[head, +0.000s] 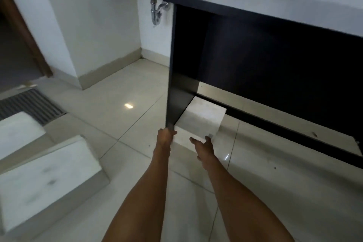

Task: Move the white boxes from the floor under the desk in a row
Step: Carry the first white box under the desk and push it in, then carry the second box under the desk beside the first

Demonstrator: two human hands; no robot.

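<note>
a home bathroom corner: chrome drain trap (157, 13) under a basin, tiled floor (121, 92), doormat (31, 104).

Glossy pale tiled floor (121, 92), matt dark worktop panel (275, 61), shiny chrome metal pipe (157, 12), smooth white box (200, 122)

Bench side panel (177, 76) hides the far-left corner of the white box (200, 120) — left hand (165, 137) fingertips blurred, grip unclear — two nearer boxes (49, 179) run off-frame.
</note>
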